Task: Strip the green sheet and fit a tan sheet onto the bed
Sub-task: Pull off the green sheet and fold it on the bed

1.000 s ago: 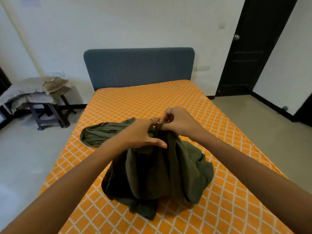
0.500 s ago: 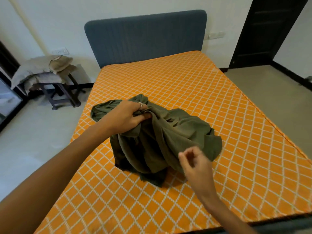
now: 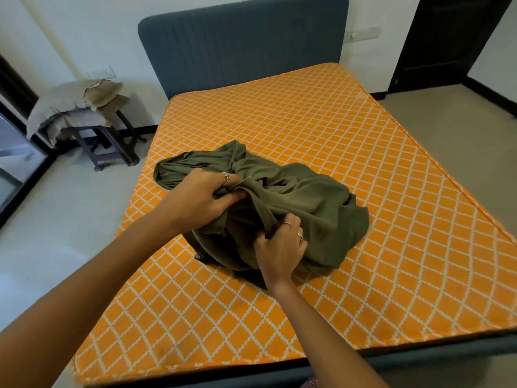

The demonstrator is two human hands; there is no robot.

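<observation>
Both hands gripping the bunched green sheet, centre frame, on the bare mattress

Half a second back the right hand [image 3: 279,247] hung free below the bundle; now its grip is closed on a fold at the lower middle of the green sheet [image 3: 302,203]. Left hand [image 3: 201,197] grip stays clenched on the upper left fold, ring visible. Sheet lies crumpled on the orange lattice mattress [image 3: 363,152] of the bed, blue headboard [image 3: 243,46] at top. Tan sheet [image 3: 75,102] heaped on a dark stool [image 3: 112,144], upper left of frame, well apart. Dark door [image 3: 442,40] upper right. No writing readable
</observation>
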